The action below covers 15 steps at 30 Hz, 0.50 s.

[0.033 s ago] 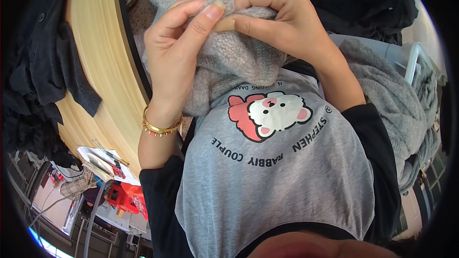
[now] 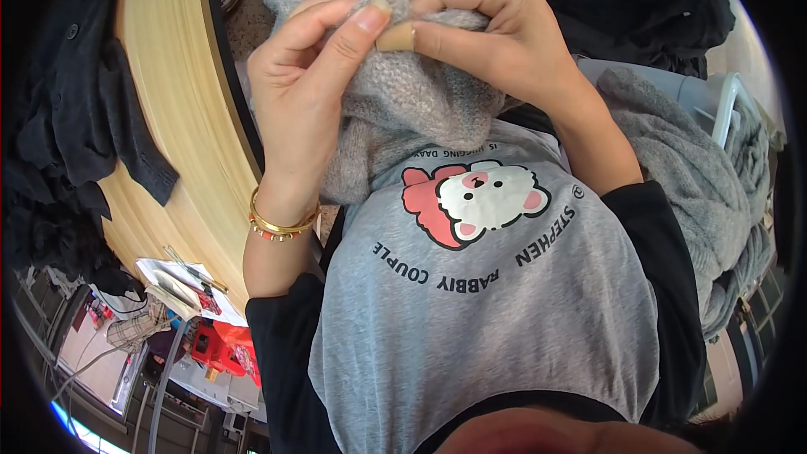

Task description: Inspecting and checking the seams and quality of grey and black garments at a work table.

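A fluffy grey knit garment lies bunched across my lap at the top of the view. My left hand pinches a fold of it between thumb and fingers. Close beside it, my right hand grips the same fold, fingers curled behind the knit and thumb in front. A tan wrap covers the tip of my right thumb. The two thumbs almost meet over the knit. Whether anything small sits between the fingertips is hidden by the fuzzy yarn.
To the left runs a pale wooden tabletop with dark garments over its far side and papers near its end. At the right, more grey knitwear hangs by a pale bin. Black cloth is heaped behind.
My right thumb has shifted slightly left, showing more of its wrap. My left hand has moved a little left and its thumb tip slightly up. Both keep their hold on the knit.
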### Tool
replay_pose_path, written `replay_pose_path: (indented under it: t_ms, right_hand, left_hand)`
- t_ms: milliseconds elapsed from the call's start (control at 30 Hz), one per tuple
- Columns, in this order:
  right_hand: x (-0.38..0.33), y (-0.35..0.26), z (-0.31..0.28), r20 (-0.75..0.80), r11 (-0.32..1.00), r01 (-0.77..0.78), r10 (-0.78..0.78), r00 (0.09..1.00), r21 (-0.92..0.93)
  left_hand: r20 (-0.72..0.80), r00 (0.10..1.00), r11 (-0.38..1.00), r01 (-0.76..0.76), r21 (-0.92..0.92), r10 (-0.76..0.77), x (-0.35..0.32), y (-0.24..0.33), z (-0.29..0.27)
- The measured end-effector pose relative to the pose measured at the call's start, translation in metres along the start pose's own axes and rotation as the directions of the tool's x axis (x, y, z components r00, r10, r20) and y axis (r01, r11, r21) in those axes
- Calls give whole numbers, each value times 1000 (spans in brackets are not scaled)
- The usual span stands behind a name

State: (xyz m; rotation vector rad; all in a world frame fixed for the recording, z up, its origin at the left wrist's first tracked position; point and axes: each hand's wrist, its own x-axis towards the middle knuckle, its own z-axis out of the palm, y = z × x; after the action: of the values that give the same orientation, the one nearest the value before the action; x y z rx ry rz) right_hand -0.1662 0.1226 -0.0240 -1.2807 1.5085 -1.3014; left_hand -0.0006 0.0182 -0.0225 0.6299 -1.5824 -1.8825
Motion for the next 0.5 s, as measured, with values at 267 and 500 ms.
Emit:
replay_pose_path:
  t_ms: [267,500]
  right_hand:
    - [1,1,-1,-49,1000,-16,17,999,9]
    - [13,13,0,33,979,204,-204,978,-3]
  left_hand:
    - [-84,992,990,88,-109,-97,1,3,-4]
    - [-112,990,993,75,-91,-85,3,-5,-3]
